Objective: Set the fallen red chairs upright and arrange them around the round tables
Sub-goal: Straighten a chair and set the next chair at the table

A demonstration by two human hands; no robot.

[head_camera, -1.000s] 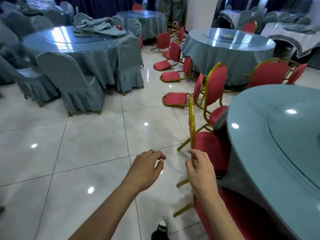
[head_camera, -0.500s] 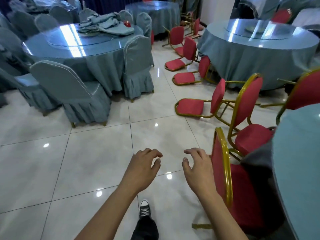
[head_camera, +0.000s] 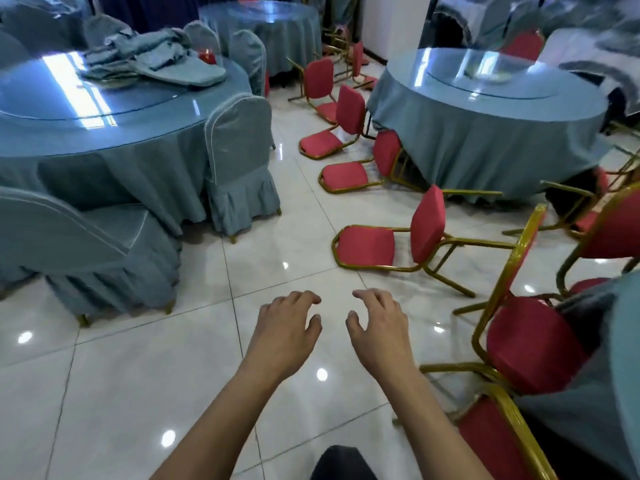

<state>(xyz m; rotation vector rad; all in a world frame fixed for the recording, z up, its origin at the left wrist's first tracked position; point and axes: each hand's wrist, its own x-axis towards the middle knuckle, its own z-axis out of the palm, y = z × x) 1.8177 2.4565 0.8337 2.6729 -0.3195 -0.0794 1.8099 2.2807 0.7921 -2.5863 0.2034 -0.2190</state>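
We count four fallen red chairs (head_camera: 388, 244) lying in a row on the floor from 1 toward 12 o'clock. Three upright red chairs (head_camera: 526, 341) stand at 3 to 5 o'clock. Four round tabletops (head_camera: 485, 95) are fully seen, and two hands (head_camera: 287, 337) at 6 o'clock.

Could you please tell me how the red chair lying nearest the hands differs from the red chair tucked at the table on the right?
The fallen chair lies on its back, backrest flat on the floor tiles, seat raised and legs pointing sideways; the tucked chair stands upright on its legs. The fallen chair lies clear of any table; the tucked chair's seat reaches under the near tablecloth. Both have red cushions and gold frames.
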